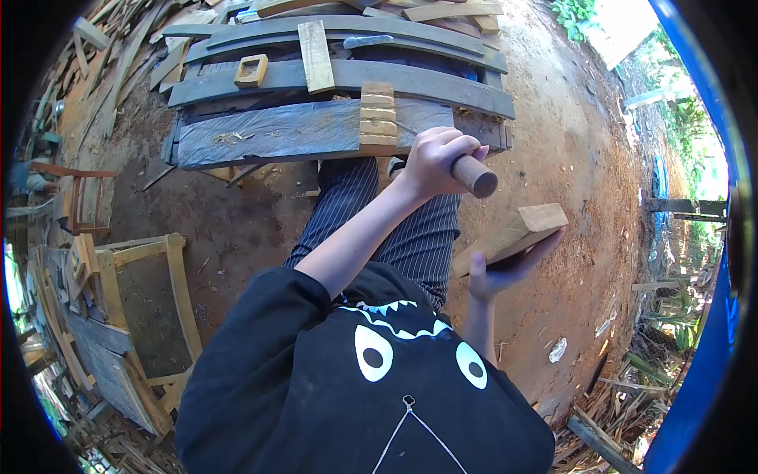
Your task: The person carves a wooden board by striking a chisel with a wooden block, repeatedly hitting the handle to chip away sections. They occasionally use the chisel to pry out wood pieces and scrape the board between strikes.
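My left hand [444, 160] is wrapped round a thick round wooden handle [476, 177], its flat end facing me. A thin dark blade shows beyond the fingers, near a notched wooden piece [378, 118] lying across the near bench plank. Off to the right, my right hand [513, 272] holds a squared wooden block [525, 229], slightly blurred. The thumb is on the near side and the fingers are partly hidden beneath the block. The two hands are apart.
On the slatted bench [268, 134] rest a short board [316, 57], a small wooden frame [251, 71] and a grey-blue tool [368, 41]. A wooden frame structure [183, 292] stands at left. Scrap wood [118, 55] lies at upper left; a blue sheet [699, 347] hangs at right.
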The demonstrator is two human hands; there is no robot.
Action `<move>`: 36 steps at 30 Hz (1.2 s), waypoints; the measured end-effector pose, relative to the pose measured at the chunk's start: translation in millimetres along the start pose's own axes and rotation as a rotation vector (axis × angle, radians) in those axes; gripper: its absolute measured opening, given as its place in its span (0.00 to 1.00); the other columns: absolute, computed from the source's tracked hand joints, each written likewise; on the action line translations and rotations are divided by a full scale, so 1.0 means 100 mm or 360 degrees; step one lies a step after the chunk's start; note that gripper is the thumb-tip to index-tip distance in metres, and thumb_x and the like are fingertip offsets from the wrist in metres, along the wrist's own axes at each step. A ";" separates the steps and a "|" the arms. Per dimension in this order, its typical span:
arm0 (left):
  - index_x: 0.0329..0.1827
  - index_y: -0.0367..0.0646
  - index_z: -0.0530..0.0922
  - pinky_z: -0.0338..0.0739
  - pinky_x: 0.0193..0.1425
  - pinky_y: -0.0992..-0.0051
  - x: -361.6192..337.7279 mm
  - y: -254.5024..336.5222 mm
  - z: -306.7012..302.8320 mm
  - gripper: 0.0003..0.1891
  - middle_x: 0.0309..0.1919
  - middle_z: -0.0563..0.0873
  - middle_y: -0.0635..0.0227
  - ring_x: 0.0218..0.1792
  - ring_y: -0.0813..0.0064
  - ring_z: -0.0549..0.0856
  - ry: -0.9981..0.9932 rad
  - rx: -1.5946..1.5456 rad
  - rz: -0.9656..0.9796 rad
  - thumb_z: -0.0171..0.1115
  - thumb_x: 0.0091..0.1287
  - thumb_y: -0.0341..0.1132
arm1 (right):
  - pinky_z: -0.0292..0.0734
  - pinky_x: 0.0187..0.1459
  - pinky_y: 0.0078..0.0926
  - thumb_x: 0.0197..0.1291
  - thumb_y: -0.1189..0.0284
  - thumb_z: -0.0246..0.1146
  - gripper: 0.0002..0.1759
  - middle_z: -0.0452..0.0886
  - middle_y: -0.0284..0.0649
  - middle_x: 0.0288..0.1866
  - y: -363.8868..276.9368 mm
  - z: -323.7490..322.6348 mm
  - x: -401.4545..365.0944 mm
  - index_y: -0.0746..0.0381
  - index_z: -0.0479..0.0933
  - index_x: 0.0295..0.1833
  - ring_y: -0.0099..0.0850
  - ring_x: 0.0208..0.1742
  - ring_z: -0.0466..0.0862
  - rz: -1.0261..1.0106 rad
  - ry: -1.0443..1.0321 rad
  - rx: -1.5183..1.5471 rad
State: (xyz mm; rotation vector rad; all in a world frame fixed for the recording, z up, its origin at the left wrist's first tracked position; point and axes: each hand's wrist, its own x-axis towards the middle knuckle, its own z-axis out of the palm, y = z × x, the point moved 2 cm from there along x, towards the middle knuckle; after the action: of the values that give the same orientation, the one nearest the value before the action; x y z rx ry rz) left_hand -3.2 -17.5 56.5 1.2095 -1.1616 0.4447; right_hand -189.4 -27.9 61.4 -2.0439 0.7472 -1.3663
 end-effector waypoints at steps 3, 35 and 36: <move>0.24 0.42 0.78 0.72 0.22 0.72 -0.04 -0.05 -0.04 0.07 0.16 0.79 0.64 0.17 0.68 0.79 -0.0012 0.0054 -0.0036 0.70 0.49 0.28 | 0.52 0.69 0.46 0.44 0.43 0.67 0.66 0.44 0.53 0.75 -0.02 0.04 0.03 0.67 0.36 0.75 0.45 0.75 0.50 0.0033 -0.0028 0.0064; 0.23 0.40 0.78 0.74 0.25 0.77 -0.18 -0.14 -0.44 0.05 0.16 0.78 0.67 0.18 0.72 0.80 0.0347 0.0104 -0.0188 0.67 0.51 0.23 | 0.52 0.69 0.39 0.41 0.55 0.71 0.65 0.47 0.49 0.75 -0.18 0.44 0.08 0.65 0.35 0.76 0.39 0.73 0.56 0.0277 -0.0306 0.0354; 0.23 0.40 0.78 0.74 0.24 0.77 -0.19 -0.14 -0.45 0.05 0.16 0.78 0.67 0.18 0.72 0.80 0.0352 0.0108 -0.0181 0.67 0.51 0.23 | 0.52 0.69 0.39 0.41 0.55 0.71 0.65 0.47 0.49 0.75 -0.18 0.44 0.08 0.65 0.35 0.76 0.39 0.73 0.56 0.0287 -0.0312 0.0358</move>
State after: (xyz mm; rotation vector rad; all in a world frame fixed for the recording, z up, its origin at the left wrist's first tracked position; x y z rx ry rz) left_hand 20.9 22.9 37.6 1.2444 -0.8901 0.5213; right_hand -143.0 -14.8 65.0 -1.8531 0.6435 -1.0795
